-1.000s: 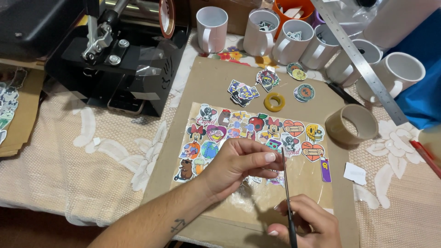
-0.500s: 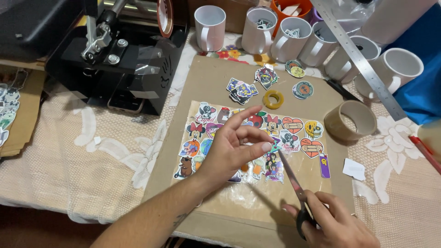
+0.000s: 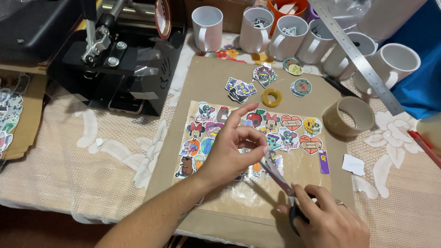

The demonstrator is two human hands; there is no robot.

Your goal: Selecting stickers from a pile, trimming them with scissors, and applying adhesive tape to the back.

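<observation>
Head view, looking down on a sticker-cutting set-up. The left hand was partly closed, thumb and middle finger pinching a small piece lifted off the clear sticker sheet, with the index finger raised toward twelve o'clock. The right hand was curled closed around the dark handles of a pair of scissors, whose blades pointed toward ten o'clock and met the pinched piece just below the left fingertips. The sheet lay flat on a brown cardboard mat at the centre of the lace-covered counter.

Hazards, as judged from this arrangement: the blade tips stood very near the left thumb, so a cut carried too far could nick it. A slip of the pinch would let the piece twist and send the cut into the printed figure rather than around it. Because the sheet was glossy and unweighted, a pull from the left hand could drag it and crease the neighbouring stickers.

At one o'clock, well apart, lay loose cut stickers, a small yellow tape ring and a large brown tape roll. White mugs and a steel ruler stood at twelve to two o'clock, and a black press machine at ten o'clock.
</observation>
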